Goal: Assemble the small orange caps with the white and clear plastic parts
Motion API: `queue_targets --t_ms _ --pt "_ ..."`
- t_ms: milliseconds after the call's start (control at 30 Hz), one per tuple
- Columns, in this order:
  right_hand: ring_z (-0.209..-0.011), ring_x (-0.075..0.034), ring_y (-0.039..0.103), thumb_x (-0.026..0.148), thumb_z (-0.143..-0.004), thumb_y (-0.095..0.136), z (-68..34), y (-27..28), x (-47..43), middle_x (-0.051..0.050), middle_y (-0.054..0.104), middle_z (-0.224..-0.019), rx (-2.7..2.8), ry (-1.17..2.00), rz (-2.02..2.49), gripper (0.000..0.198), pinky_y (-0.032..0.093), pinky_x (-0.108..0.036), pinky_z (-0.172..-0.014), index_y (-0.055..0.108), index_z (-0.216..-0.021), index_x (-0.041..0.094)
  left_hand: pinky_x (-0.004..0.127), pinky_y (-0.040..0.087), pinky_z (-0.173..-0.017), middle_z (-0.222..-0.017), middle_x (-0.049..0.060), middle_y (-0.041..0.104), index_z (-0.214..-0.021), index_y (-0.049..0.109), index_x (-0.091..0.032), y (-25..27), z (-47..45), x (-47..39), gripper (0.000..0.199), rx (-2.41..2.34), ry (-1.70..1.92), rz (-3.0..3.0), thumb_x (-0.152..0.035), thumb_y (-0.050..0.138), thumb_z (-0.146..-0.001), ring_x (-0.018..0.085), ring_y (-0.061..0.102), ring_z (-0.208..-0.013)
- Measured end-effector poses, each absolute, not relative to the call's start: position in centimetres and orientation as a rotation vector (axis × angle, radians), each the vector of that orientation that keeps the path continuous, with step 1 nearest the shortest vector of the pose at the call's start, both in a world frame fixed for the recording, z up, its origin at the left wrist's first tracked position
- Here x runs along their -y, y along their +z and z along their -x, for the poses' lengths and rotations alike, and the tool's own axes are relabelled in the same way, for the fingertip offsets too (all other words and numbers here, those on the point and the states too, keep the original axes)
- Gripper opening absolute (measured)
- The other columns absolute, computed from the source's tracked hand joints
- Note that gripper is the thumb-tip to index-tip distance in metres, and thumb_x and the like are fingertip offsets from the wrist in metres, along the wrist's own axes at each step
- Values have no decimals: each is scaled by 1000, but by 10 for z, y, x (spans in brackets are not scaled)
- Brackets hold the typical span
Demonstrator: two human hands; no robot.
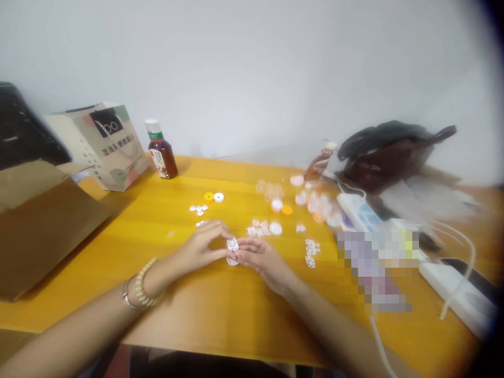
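A small white cut-out plastic piece (232,244) is pinched between my two hands, just above the table. My left hand (205,244), with a beaded bracelet and a metal bangle at the wrist, grips its left side. The fingers of my right hand (262,260) close on its right side. Under them a round white piece (232,261) partly shows; whether it is held or lies on the table I cannot tell. Several white cut-out pieces (258,229) and a white disc (275,228) lie beyond my right hand. More flat white cut-outs (311,254) are farther right.
Small white discs (199,208), a yellow ring (208,197) and a white ring (219,197) lie ahead. A bottle (162,152), paper bag (114,147) and cardboard box (47,226) stand left. Rightward are clustered pieces (321,205), power strips (452,294), cables and a dark bag (389,157).
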State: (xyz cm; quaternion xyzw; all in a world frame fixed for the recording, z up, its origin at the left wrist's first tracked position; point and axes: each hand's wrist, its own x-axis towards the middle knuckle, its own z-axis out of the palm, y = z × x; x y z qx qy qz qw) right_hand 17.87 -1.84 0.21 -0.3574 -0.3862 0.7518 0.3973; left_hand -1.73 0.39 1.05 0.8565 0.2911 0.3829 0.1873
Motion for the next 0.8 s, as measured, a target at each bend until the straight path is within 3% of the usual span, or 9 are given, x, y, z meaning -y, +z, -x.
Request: queue_targets --t_ms 300,600,800 --pt "-68 -12 66 25 -57 78 -178 1 18 -1 70 -75 915 1886 973 28 51 -28 -75 66 -81 16 29 39 -74 -82 3 61 -87 57 -16 8 13 -1 24 -900 1017 -2405 -35 65 -74 15 56 -77" --pt "-70 -13 66 28 -59 77 -178 0 18 -3 71 -76 960 1828 958 27 52 -28 -77 67 -82 16 27 45 -73 -82 6 64 -83 61 -14 12 7 3 14 -923 1055 -2043 -28 58 -80 14 59 -77" --pt "-68 -13 66 29 -59 77 -176 2 18 -3 71 -74 968 1768 999 27 52 -30 -76 67 -81 16 25 42 -67 -84 5 66 -87 62 -15 12 3 4 16 -1038 1033 -1966 -29 59 -80 14 58 -76"
